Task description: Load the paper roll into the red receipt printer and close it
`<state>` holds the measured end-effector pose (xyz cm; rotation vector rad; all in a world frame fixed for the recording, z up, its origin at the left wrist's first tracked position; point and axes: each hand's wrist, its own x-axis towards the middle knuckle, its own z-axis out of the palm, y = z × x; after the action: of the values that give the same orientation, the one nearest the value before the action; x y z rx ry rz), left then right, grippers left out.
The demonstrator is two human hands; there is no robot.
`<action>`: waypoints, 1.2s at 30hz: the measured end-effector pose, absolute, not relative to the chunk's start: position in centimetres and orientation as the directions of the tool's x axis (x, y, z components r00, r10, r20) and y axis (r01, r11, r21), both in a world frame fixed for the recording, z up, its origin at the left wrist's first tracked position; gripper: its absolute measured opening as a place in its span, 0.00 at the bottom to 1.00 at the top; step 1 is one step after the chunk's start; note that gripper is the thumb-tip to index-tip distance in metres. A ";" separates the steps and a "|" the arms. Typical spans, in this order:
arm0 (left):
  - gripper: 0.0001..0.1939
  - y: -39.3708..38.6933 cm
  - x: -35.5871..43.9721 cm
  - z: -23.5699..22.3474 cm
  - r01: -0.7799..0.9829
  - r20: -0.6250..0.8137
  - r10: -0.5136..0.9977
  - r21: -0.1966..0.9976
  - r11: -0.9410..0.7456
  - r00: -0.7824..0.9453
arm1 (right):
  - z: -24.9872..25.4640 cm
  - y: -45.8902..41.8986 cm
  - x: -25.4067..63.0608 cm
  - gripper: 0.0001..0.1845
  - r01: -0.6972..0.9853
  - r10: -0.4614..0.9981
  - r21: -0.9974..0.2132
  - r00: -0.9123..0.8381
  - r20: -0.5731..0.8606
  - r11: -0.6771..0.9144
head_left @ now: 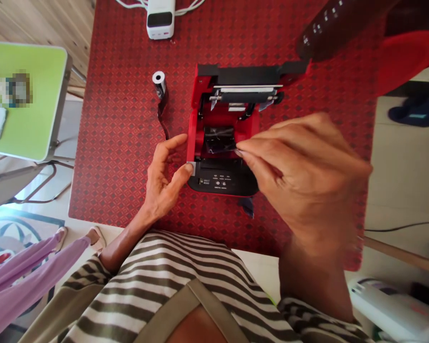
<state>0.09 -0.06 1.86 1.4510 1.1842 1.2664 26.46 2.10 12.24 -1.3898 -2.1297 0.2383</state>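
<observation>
At the far left you had a person in lilac trousers [25, 281] standing beside your table, and a lime-green folding table [28, 100] stood further off. On the red diamond-patterned tablecloth [121, 143] lay a small white-cored roll [159, 83], well outside the machine, its dark strip trailing down towards your left hand [162, 183]. That hand was spread wide, fingers apart, its thumb [186, 172] pressed on a small grey tab [190, 167] at the front corner of the red thermal printer [192, 133]. The printer sat mid-cloth, its black lid [246, 75] swung fully back, the print mechanism bare, and the black control panel [218, 181] faced you. So the cover was open, but the roll was not loaded: a glossy black wrapped packet [218, 139] sat in the bay instead. Your right hand [302, 178], blurred, came in from the right, thumb and forefinger closed to a narrow pinch on that packet's edge. Further right, a white machine [393, 309] sat at the lower corner
</observation>
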 end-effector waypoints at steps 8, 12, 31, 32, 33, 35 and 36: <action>0.27 4.4 -0.5 6.5 0.245 0.368 0.929 0.899 -0.363 0.027 | 10.8 -0.2 26.6 0.21 0.707 0.828 -0.448 -0.382 0.409 0.547; 0.29 6.4 -0.6 6.3 0.272 0.502 0.860 0.818 -0.507 0.095 | 10.4 -0.8 26.6 0.20 0.709 0.813 -0.420 -0.400 0.423 0.567; 0.32 12.1 1.0 8.0 0.122 0.438 0.891 0.884 -0.451 0.123 | 9.5 -1.7 26.9 0.16 0.725 0.659 -0.157 -0.486 0.574 0.671; 0.33 11.9 0.9 7.8 0.126 0.408 0.902 0.897 -0.425 0.138 | 9.5 -1.7 26.8 0.16 0.731 0.654 -0.148 -0.478 0.586 0.667; 0.33 11.6 0.8 7.6 0.126 0.387 0.910 0.905 -0.406 0.152 | 9.4 -1.7 26.8 0.16 0.736 0.647 -0.139 -0.468 0.602 0.662; 0.34 10.9 0.5 7.0 0.134 0.368 0.914 0.910 -0.392 0.173 | 9.2 -1.7 26.6 0.16 0.746 0.641 -0.135 -0.449 0.622 0.653; 0.33 10.4 0.4 6.7 0.150 0.355 0.919 0.912 -0.380 0.170 | 9.1 -1.8 26.5 0.16 0.748 0.643 -0.139 -0.441 0.626 0.649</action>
<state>0.37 10.40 6.71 1.6884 1.0297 1.2796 26.53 -1.76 9.13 -1.0754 -2.2091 -0.2075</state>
